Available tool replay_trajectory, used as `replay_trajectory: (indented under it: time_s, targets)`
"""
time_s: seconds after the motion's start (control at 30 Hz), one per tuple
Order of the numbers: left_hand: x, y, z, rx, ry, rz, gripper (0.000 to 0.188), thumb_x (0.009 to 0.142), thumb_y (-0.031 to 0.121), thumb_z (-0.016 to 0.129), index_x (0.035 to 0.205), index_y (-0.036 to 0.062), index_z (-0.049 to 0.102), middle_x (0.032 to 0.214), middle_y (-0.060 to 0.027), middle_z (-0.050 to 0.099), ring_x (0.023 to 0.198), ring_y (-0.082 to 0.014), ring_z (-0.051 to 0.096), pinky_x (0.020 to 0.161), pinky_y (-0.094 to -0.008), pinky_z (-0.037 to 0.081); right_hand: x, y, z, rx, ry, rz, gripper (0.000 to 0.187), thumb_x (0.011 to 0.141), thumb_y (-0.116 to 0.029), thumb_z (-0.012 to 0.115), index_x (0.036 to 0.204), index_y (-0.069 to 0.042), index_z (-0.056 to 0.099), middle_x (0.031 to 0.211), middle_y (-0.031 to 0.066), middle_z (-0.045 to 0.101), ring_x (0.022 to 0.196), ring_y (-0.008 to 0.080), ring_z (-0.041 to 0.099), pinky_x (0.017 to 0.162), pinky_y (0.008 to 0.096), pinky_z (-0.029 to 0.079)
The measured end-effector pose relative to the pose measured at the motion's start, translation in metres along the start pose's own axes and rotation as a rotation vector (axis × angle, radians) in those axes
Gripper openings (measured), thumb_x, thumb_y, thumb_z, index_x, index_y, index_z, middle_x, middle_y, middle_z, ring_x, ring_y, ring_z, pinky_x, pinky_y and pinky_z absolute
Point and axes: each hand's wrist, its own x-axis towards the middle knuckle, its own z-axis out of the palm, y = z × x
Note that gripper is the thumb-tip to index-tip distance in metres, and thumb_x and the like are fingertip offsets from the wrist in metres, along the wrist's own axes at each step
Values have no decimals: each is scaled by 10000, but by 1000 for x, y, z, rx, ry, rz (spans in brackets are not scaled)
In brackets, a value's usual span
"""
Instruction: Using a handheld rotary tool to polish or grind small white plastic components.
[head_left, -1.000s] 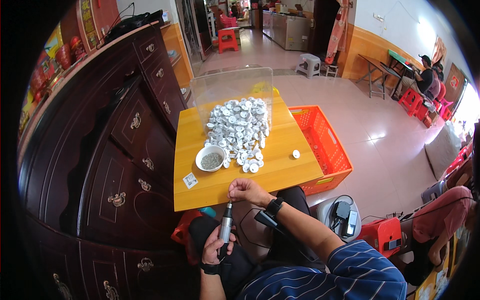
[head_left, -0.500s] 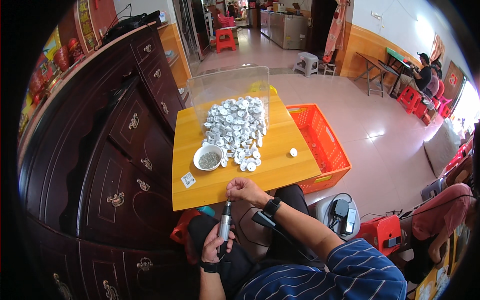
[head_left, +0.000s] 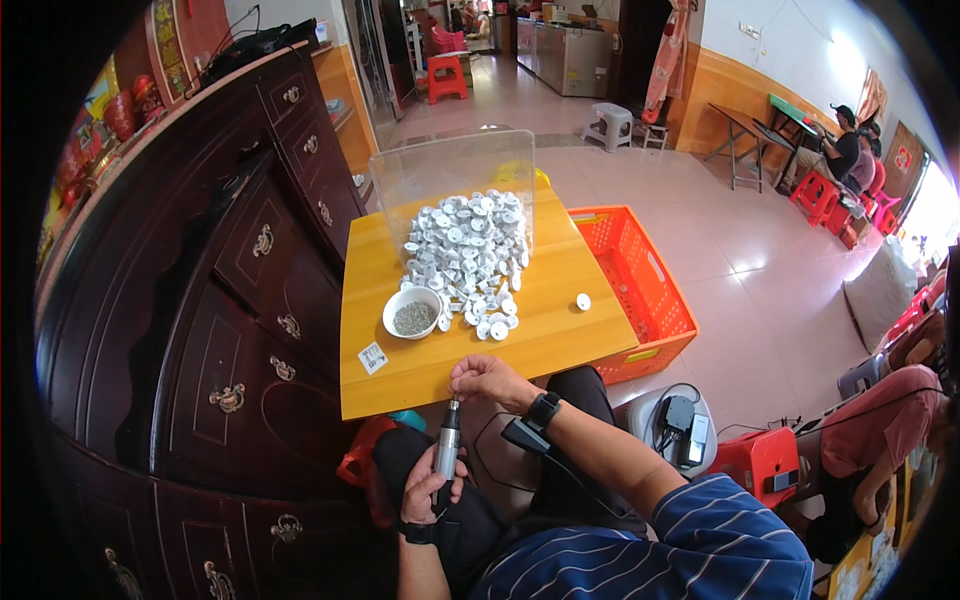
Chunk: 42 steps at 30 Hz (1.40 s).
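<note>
My left hand is wrapped round a silver and black electric screwdriver, which points up just in front of the yellow table's near edge. Right above its tip, my right hand pinches with thumb and fingertips; whatever lies between them is too small to make out. On the yellow table, a white bowl holds many small grey metal pieces, seemingly screws. Behind and beside it spreads a heap of white round plastic parts. One white part lies alone to the right.
A clear plastic bin stands behind the heap. An orange crate is right of the table, a dark wooden cabinet to the left. A grey stool with a black device is near my right arm. Another person's arm shows at far right.
The whole view has shifted very slightly. Both hands keep nearly the same position, with the right fingertips still at the screwdriver's tip.
</note>
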Motion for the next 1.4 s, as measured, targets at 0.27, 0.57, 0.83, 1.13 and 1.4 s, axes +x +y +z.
replay_trajectory:
  time_s: [0.27, 0.57, 0.83, 1.13, 1.4]
  targets:
    - [1, -2, -1, 8, 29, -1, 679, 845, 277, 702, 1367, -48, 413, 1006, -124, 632, 732, -161, 609, 604, -261, 500, -1, 9, 1, 63, -30, -69, 266, 932, -73, 692, 1172, -50, 582, 978, 68, 741, 820, 137, 703, 713, 237, 563]
    - [3, -3, -8, 6, -13, -16, 779, 853, 264, 697, 1477, -4, 317, 1043, -124, 621, 754, -156, 612, 627, -257, 502, -3, 1, 1, 54, 15, -32, 128, 942, -125, 689, 1054, -80, 648, 964, 25, 726, 782, 81, 654, 693, 213, 518]
    - [1, -2, -9, 1, -1, -4, 776, 854, 267, 700, 1476, -1, 320, 1055, -124, 622, 765, -150, 613, 637, -254, 503, 0, 6, 3, 54, 9, -57, 88, 988, -178, 647, 1026, -99, 643, 929, -11, 685, 790, 80, 640, 706, 219, 524]
    - [1, -2, -9, 1, -7, 0, 745, 871, 270, 690, 1470, 10, 331, 1052, -115, 622, 765, -145, 614, 640, -253, 503, 1, 3, 2, 116, 11, -27, 62, 966, -128, 647, 1015, -91, 634, 906, -3, 669, 786, 97, 650, 711, 238, 546]
    - [0, -1, -8, 1, 4, -7, 750, 870, 270, 689, 1477, 16, 328, 1044, -111, 624, 765, -142, 615, 638, -250, 502, 1, -5, -3, -17, 8, -56, 140, 934, -116, 677, 1062, -72, 643, 932, 18, 691, 819, 99, 658, 746, 253, 558]
